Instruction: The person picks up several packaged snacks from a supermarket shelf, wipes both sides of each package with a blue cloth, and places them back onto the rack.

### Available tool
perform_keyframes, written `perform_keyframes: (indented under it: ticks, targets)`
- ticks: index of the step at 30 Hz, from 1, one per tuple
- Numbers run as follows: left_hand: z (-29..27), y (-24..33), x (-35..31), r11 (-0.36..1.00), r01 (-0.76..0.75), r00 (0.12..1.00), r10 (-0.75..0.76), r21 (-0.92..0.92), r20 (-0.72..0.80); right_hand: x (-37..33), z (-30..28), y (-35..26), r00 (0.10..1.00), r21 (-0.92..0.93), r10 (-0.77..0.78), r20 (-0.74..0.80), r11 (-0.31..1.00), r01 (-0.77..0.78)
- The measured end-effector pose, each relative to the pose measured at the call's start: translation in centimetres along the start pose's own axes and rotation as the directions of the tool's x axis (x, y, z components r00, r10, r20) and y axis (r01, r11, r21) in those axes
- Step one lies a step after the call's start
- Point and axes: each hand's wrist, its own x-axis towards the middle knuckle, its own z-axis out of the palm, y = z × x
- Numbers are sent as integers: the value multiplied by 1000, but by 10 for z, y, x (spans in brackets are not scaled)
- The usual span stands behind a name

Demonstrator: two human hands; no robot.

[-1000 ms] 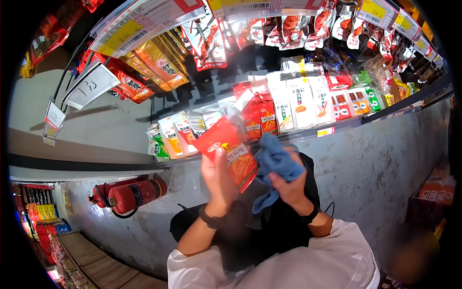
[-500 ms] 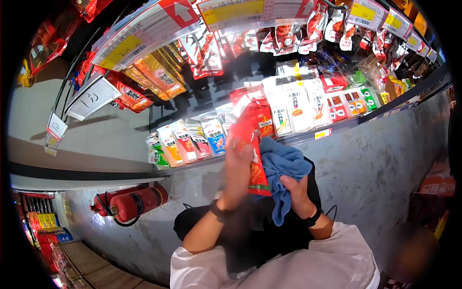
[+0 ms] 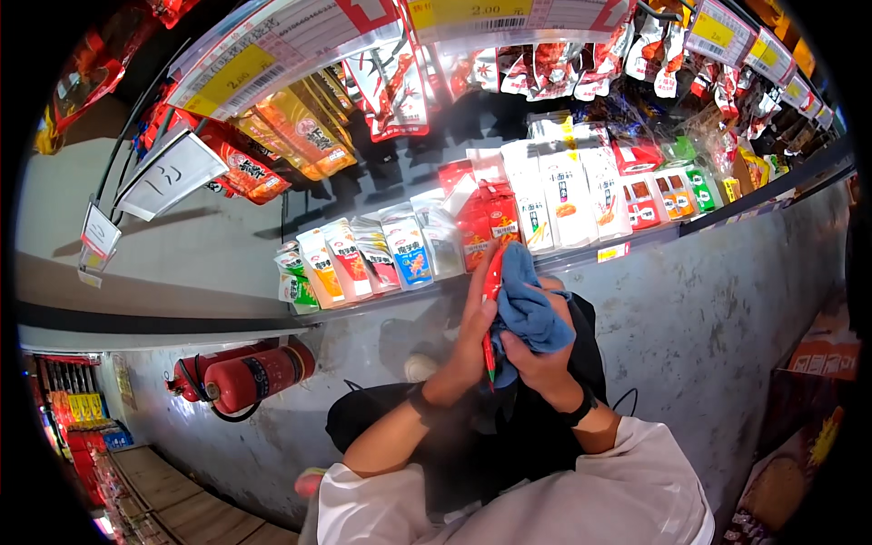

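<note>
Red snack packet [image 3: 491,300] stands edge-on between the two hands, in front of the chest and just below the front lip of the shelf [image 3: 636,243]. Left hand [image 3: 472,341] lies flat along the packet's left face, fingers stretched upward and closed against it, holding it upright. Right hand [image 3: 536,359] is curled around a blue cloth [image 3: 527,304], which is bunched in its grip and pressed against the packet's right face; the cloth rises above the fingers and covers most of that side. Both wrists carry dark bands, and the white sleeves enter from the lower edge.

Beyond the hands, the shelf bears a row of standing packets: white ones with pictures on the left, red ones [image 3: 481,218] directly behind the held packet, tall white ones further right, then small red and green packs. Above them more bags hang from pegs, orange and red at the left, pale and red at the top, with price strips [image 3: 272,41] along the upper rail.

Below the shelf runs a grey, scuffed base panel [image 3: 727,309]. A red fire extinguisher [image 3: 254,374] lies on its side at the left, close to the grey wall. A wooden-looking floor shows at the lower left.
</note>
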Motion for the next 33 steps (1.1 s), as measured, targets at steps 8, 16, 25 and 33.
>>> perform_keyframes:
  ticks: [8, 16, 25, 33]
  targets:
    - [-9, 5, 2, 985, 13, 1000, -14, -169, -7, -6, -5, -4, 983, -182, -106, 152, 974, 133]
    - [7, -2, -6, 983, 49, 998, -43, -179, 40, 15, -6, -3, 993, -169, -117, 23, 978, 119]
    - [-3, -13, 2, 996, -76, 997, 76, -56, 0, 2, -12, 1, 991, -119, 72, 109, 991, -59]
    - [-5, -4, 2, 997, -63, 996, 61, -33, -63, -2, -21, -14, 946, -129, -13, 323, 990, 57]
